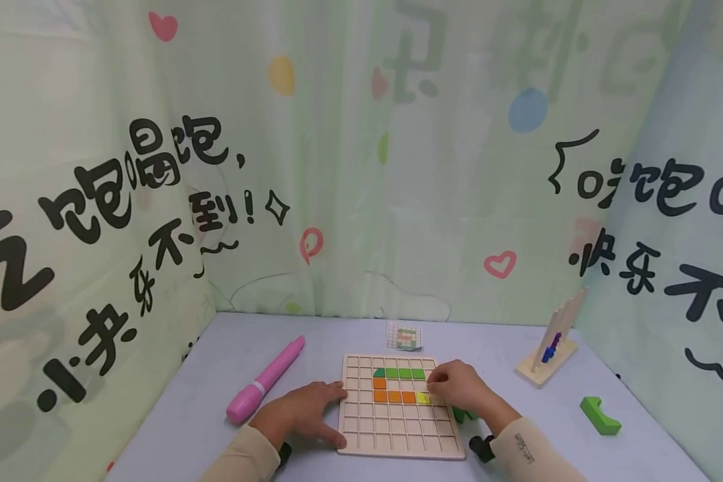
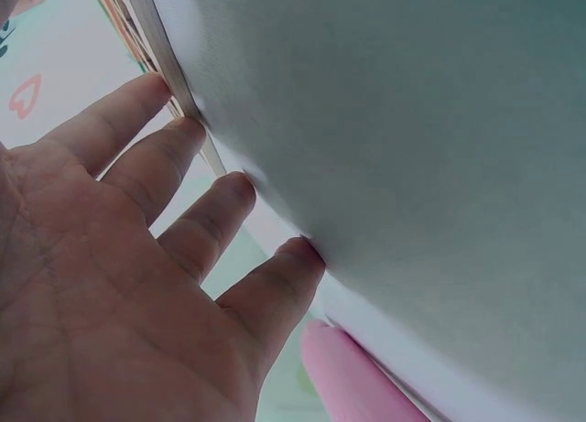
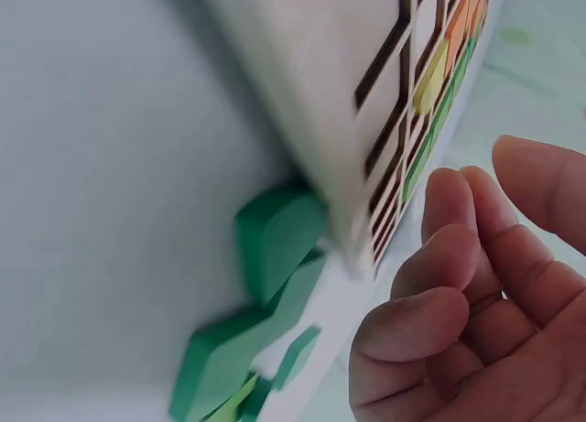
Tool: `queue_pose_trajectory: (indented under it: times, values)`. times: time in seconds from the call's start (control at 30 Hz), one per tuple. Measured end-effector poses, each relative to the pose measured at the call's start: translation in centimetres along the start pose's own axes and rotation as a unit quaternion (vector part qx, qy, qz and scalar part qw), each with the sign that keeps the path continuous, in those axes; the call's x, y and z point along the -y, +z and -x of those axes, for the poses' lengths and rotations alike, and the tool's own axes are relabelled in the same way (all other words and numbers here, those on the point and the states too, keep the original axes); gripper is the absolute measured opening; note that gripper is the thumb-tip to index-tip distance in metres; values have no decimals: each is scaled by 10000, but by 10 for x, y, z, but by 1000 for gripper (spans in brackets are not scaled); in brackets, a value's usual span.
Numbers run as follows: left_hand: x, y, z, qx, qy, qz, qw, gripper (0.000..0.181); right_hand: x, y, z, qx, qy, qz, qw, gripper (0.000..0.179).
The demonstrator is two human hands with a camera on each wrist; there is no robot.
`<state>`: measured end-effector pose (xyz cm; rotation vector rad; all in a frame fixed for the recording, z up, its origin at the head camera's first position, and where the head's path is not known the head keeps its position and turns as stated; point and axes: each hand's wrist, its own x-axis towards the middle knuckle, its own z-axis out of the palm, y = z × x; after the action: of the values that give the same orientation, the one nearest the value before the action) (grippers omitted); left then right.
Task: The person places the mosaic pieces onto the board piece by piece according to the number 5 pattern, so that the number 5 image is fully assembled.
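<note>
Near centre, we are bracing the grid board (image 1: 397,442) with our straight-fingered left hand (image 1: 307,408); at its right edge, our right hand (image 1: 460,386) is hovering, loosely curled, nothing visibly gripped. By dropping it, we are risking scattering the green blocks (image 3: 277,248).

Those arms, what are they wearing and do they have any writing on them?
The left sleeve and right sleeve are long and beige. The right one has small dark lettering. The left grip and right grip are bare hands, no gloves. Something black shows by the right wrist.
</note>
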<state>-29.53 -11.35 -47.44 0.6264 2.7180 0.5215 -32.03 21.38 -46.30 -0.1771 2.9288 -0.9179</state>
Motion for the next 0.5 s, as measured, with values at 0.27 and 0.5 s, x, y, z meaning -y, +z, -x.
queue_pose_trajectory:
  times: [0.27, 0.5]
  values:
    - [-1, -1, -1, -6, -15, -31, 10000, 88, -29, -11, 3, -44, 425, -231, 9988, 13]
    - [0, 0, -2, 10, -56, -36, 10000, 89, -49, -14, 6, 47, 112, 595, 9982, 16]
